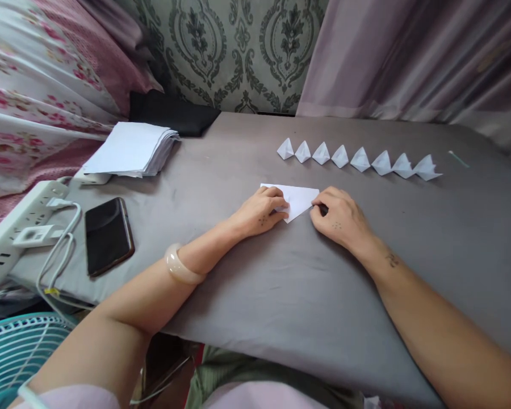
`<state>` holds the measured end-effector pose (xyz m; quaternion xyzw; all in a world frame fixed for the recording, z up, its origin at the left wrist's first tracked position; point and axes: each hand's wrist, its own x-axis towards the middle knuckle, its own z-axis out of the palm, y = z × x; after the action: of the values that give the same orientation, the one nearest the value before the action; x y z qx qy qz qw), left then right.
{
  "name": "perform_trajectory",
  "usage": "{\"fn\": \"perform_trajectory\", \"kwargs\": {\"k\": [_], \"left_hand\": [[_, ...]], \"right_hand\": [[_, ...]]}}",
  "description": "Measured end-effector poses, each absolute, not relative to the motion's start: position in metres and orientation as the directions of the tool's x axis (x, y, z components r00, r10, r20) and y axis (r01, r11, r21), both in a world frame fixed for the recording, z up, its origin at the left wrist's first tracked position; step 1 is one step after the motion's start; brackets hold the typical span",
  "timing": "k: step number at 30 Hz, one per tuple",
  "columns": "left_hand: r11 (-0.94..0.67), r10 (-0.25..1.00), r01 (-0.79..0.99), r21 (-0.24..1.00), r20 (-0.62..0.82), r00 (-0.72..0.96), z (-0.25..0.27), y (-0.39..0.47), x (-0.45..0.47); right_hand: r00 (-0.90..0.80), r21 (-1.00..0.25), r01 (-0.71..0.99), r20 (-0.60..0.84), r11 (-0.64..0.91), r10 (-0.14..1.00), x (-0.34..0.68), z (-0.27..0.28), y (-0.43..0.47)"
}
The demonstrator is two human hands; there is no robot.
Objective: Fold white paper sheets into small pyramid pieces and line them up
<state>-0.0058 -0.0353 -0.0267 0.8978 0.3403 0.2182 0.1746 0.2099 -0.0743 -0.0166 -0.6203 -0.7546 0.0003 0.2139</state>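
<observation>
A white sheet of paper folded into a triangle [300,200] lies on the grey cloth, one point toward me. My left hand [262,211] rests over its left side, fingers bent and holding it down. At the right corner, my right hand [338,213] pinches the paper's edge between thumb and curled fingers. Beyond the hands stands a row of several small folded paper shapes [360,160], pointed at the top. The paper under my left fingers is hidden.
At the left lie a stack of white paper [130,147], a phone [108,236] and a power strip [23,224] with white cables. A black folded item [172,112] sits behind the stack. A thin pale stick [459,159] lies far right. A turquoise fan [21,358] stands lower left.
</observation>
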Motion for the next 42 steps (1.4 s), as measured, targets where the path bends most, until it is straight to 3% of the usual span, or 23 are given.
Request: {"fn": "perform_trajectory", "kwargs": {"k": [8, 19, 24, 28, 33, 42], "left_hand": [[-0.692, 0.700, 0.526, 0.494, 0.281, 0.657, -0.025, -0.039, -0.005], [-0.678, 0.732, 0.627, 0.384, 0.273, 0.625, -0.025, -0.046, 0.003], [-0.707, 0.707, 0.663, 0.247, 0.194, 0.681, -0.014, -0.053, 0.006], [-0.717, 0.697, 0.680, 0.153, 0.123, 0.707, -0.007, -0.060, 0.011], [-0.718, 0.695, 0.691, 0.080, 0.118, 0.709, -0.009, -0.064, 0.014], [-0.703, 0.711, 0.705, 0.088, 0.112, 0.695, -0.010, -0.065, 0.012]], "right_hand": [[-0.142, -0.210, 0.954, 0.316, 0.216, 0.938, 0.206, -0.017, -0.078], [-0.111, -0.097, 0.987, 0.162, 0.128, 0.980, 0.194, -0.004, -0.077], [-0.161, -0.257, 0.952, 0.043, 0.167, 0.986, 0.211, 0.006, -0.050], [-0.259, -0.309, 0.903, 0.164, 0.299, 0.952, 0.216, 0.003, -0.024], [-0.331, -0.362, 0.860, 0.143, 0.360, 0.933, 0.211, -0.006, -0.011], [-0.311, -0.498, 0.798, 0.142, 0.339, 0.940, 0.212, 0.003, -0.011]]}}
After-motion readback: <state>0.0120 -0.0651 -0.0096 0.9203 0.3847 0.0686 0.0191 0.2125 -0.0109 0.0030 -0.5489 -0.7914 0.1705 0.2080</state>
